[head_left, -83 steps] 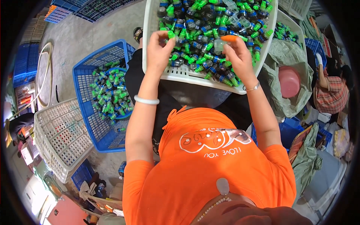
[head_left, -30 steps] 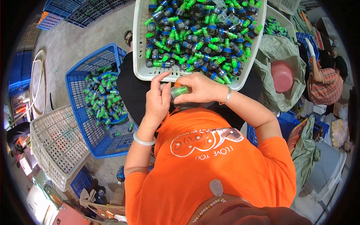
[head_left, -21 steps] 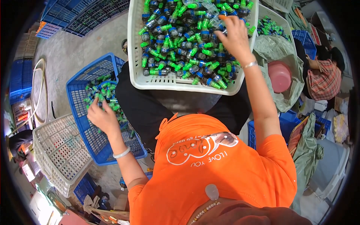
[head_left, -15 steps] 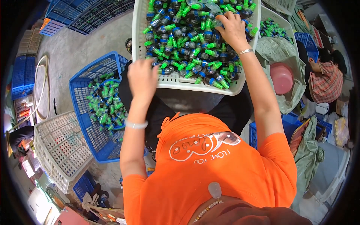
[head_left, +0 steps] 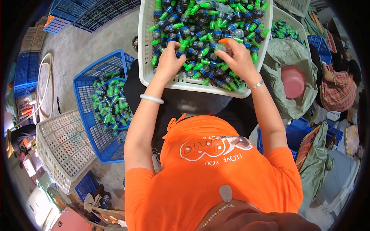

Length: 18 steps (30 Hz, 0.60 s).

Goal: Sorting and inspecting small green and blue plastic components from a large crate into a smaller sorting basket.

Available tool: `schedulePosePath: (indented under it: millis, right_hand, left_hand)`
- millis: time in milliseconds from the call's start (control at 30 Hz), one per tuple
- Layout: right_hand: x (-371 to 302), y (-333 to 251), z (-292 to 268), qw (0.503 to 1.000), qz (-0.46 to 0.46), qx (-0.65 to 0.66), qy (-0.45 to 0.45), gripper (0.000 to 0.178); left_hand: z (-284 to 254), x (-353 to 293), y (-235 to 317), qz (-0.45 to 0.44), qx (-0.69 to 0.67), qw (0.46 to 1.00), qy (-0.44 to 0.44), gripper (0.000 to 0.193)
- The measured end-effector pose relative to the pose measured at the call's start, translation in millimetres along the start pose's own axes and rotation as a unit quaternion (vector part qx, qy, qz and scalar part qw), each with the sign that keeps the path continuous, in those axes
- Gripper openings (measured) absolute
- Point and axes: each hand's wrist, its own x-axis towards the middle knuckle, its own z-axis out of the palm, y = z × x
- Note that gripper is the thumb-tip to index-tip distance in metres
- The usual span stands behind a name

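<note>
A white crate (head_left: 143,50) sits at my lap, full of small dark bottles with blue bands and bright green tops (head_left: 200,46). Over its near left part is my left hand (head_left: 169,63), its thumb and fingers curled around a green-topped bottle (head_left: 182,47); the fingers partly hide it. To the right, my right hand (head_left: 239,59) pinches a clear plastic cap (head_left: 220,47) between thumb and fingers, just above the pile. A few more clear caps (head_left: 224,7) lie among the bottles at the crate's far side.
Left of my legs stands a blue crate (head_left: 83,100) with more green-topped pieces, beside a stack of white crates (head_left: 63,142). On the right are a pink basin (head_left: 292,81) in a green plastic sack (head_left: 275,57), another white crate (head_left: 296,27) and a person in a plaid shirt (head_left: 339,90).
My left hand has come from beyond the crate's left edge into the pile. My right hand has drawn back toward me from the far side with the clear cap.
</note>
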Motion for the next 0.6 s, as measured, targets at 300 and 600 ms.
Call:
schedulePosePath:
  millis: [300,600]
  right_hand:
    - [2.1,-37.9,16.9,0.970,-0.021,0.198,-0.139,0.032]
    - [-17.7,-49.5,19.1,0.886,0.120,0.417,-0.164,0.028]
  left_hand:
    - [-33.4,-56.5,44.1,-0.055,-0.486,0.864,-0.119,0.033]
    - [-29.1,-74.8,66.8,0.221,-0.184,0.957,0.042,0.046]
